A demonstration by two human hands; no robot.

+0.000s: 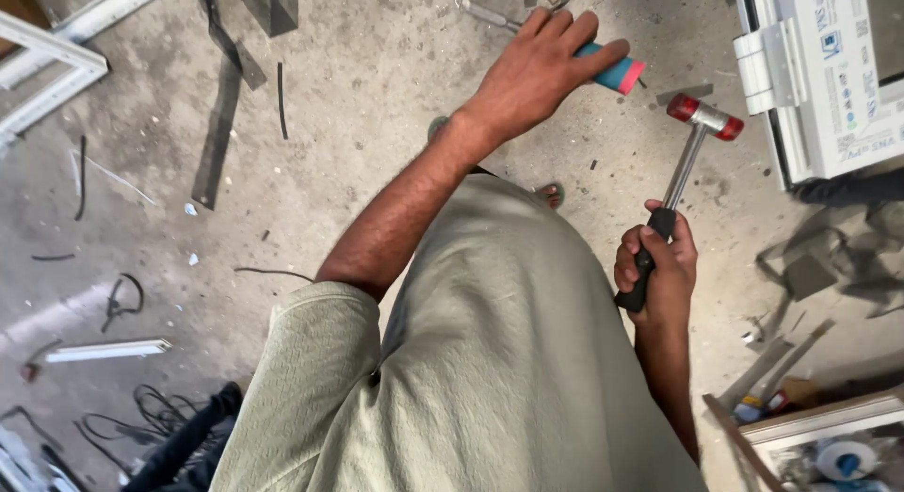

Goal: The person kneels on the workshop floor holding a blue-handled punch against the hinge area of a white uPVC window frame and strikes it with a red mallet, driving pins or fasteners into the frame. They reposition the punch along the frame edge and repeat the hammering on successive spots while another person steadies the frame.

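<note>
My left hand reaches forward over the concrete floor and grips a tool with a blue and pink handle; its metal shaft sticks out past the hand toward the top. Lower right, my right hand is closed around the black grip of a small mallet. The mallet has a metal shaft and a head with red end caps, pointing up and right. My pale green shirt fills the lower middle of the view.
White window frame sections lie at the top right, and more white profiles at the top left. Dark rubber strips, black cables and offcuts litter the floor. A box of small items sits at the lower right.
</note>
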